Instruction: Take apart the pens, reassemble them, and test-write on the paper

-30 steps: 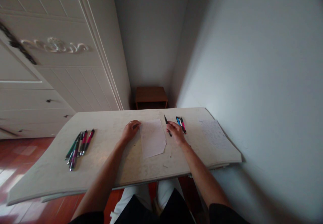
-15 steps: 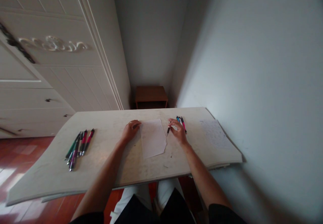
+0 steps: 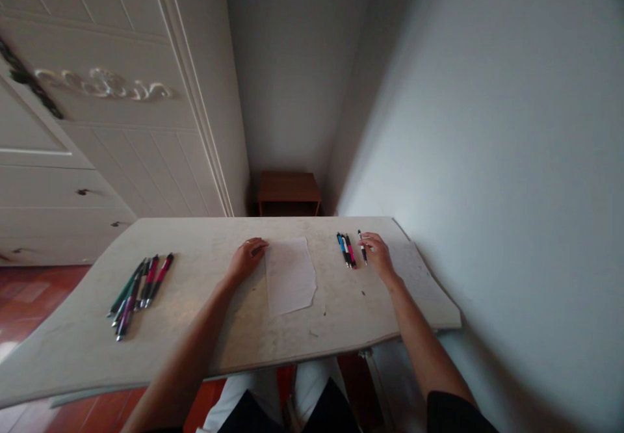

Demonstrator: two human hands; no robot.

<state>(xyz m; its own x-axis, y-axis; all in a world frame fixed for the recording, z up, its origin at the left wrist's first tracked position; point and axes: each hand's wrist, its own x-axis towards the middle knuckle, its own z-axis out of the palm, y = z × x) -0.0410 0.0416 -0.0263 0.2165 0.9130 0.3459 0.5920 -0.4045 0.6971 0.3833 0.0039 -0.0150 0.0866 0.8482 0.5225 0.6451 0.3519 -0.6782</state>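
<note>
A white sheet of paper (image 3: pixel 291 275) with a ragged right edge lies on the table. My left hand (image 3: pixel 247 259) rests at its upper left corner, fingers curled and pressed on the paper's edge. To the right, my right hand (image 3: pixel 377 254) pinches a dark and white pen (image 3: pixel 362 246) between thumb and fingers, tip pointing down near the tabletop. Just left of that pen, several pens (image 3: pixel 346 251) in blue, white and pink lie side by side.
Several more pens (image 3: pixel 134 293), green, purple and red, lie in a loose pile on the left of the table (image 3: pixel 195 329). A written sheet (image 3: pixel 419 270) lies at the right edge by the wall (image 3: pixel 511 160). A brown stool (image 3: pixel 289 187) stands behind; a white cabinet (image 3: pixel 160 166) stands left.
My right hand has moved right with the pen, from beside the paper to past the row of pens, which now shows fully. My left hand stays at the paper's corner.
</note>
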